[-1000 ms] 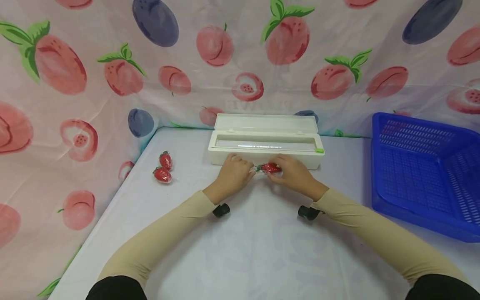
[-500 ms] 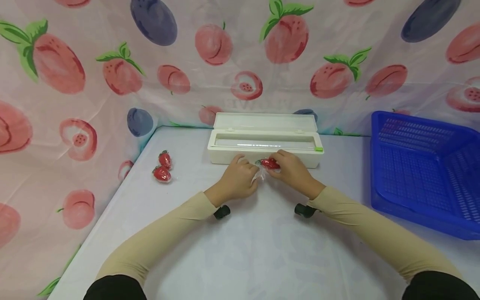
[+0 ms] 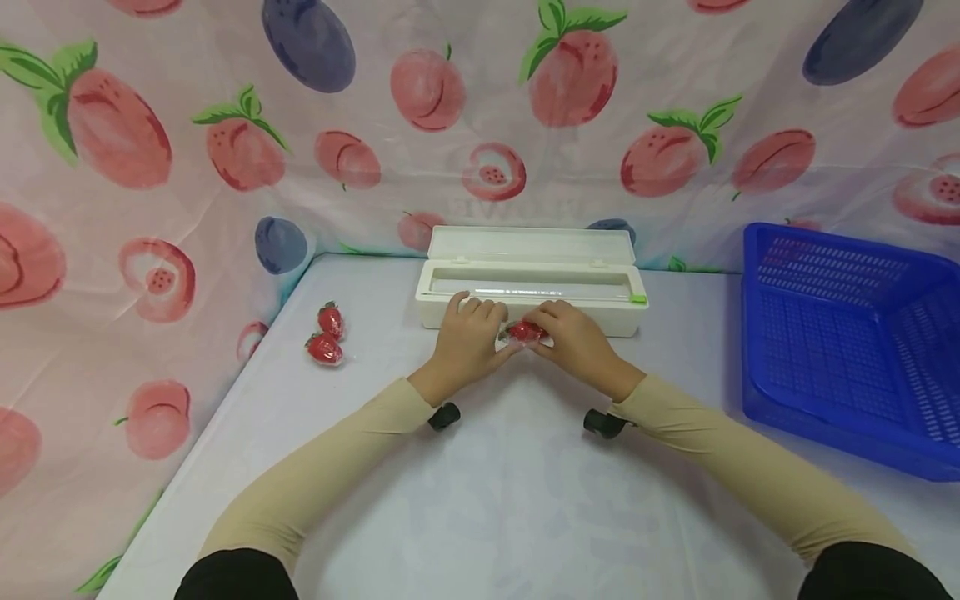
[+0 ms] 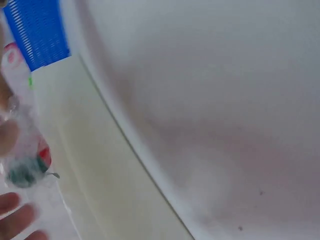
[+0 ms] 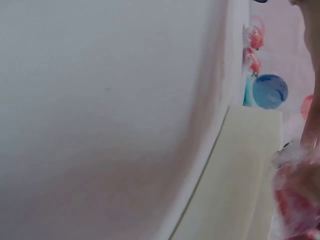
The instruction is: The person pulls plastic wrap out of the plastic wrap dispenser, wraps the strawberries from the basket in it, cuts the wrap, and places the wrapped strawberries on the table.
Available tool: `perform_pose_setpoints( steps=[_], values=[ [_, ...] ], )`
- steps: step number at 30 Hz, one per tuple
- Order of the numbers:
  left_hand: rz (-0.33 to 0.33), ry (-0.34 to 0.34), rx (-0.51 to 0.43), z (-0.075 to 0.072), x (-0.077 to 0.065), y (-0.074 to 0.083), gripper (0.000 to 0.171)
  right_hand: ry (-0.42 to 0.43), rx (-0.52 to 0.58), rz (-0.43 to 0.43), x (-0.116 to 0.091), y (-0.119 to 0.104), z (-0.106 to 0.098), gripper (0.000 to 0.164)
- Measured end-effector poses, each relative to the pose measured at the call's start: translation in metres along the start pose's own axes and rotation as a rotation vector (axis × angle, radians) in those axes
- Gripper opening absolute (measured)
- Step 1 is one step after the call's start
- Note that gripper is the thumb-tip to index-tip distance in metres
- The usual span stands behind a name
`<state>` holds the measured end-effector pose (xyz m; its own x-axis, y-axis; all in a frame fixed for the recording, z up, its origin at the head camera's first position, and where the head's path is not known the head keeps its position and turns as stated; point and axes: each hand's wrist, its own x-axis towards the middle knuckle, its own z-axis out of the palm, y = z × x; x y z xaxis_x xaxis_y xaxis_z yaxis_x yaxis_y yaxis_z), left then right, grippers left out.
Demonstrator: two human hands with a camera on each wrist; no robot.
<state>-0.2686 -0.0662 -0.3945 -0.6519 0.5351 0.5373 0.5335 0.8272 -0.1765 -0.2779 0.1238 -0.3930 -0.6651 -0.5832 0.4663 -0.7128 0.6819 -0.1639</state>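
Note:
A red strawberry (image 3: 525, 332) with a green leafy top, wrapped in clear film, is held up just in front of the white wrap box (image 3: 525, 318). My right hand (image 3: 577, 342) grips it from the right with thumb and fingers. From the other side my left hand (image 3: 468, 337) comes close to the leafy end, its fingers spread. In the left wrist view, left-hand fingers (image 4: 20, 220) stand apart from the green top (image 4: 25, 172). The right wrist view shows the film-covered strawberry (image 5: 292, 200) blurred at its edge.
The box's lid (image 3: 532, 246) stands raised, with a roll of film (image 3: 525, 288) inside. Two wrapped strawberries (image 3: 325, 349) lie on the white table (image 3: 517, 500) at the left. A blue basket (image 3: 832, 358) stands at the right, and a fruit-print cloth (image 3: 450, 167) hangs behind.
My left hand has let go of the film end and its fingers have spread. My right hand has moved slightly left with the strawberry, which has turned a little.

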Motion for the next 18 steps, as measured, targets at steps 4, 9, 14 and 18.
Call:
perform_pose_setpoints(
  steps=[4, 9, 14, 18],
  values=[
    [0.021, -0.208, -0.114, -0.003, 0.001, -0.005, 0.047, 0.047, 0.021, -0.115, -0.001, 0.000, 0.002, 0.040],
    [0.109, -0.242, -0.186, -0.005, -0.007, -0.014, 0.040, 0.007, 0.124, -0.216, -0.004, -0.002, 0.002, 0.043],
    [0.142, -0.093, -0.205, -0.005, -0.020, -0.026, 0.048, -0.038, 0.115, -0.250, 0.000, -0.009, 0.005, 0.060],
    [0.176, 0.002, -0.237, -0.007, -0.025, -0.032, 0.047, 0.042, 0.006, -0.322, 0.006, -0.016, 0.011, 0.061]
  ],
)
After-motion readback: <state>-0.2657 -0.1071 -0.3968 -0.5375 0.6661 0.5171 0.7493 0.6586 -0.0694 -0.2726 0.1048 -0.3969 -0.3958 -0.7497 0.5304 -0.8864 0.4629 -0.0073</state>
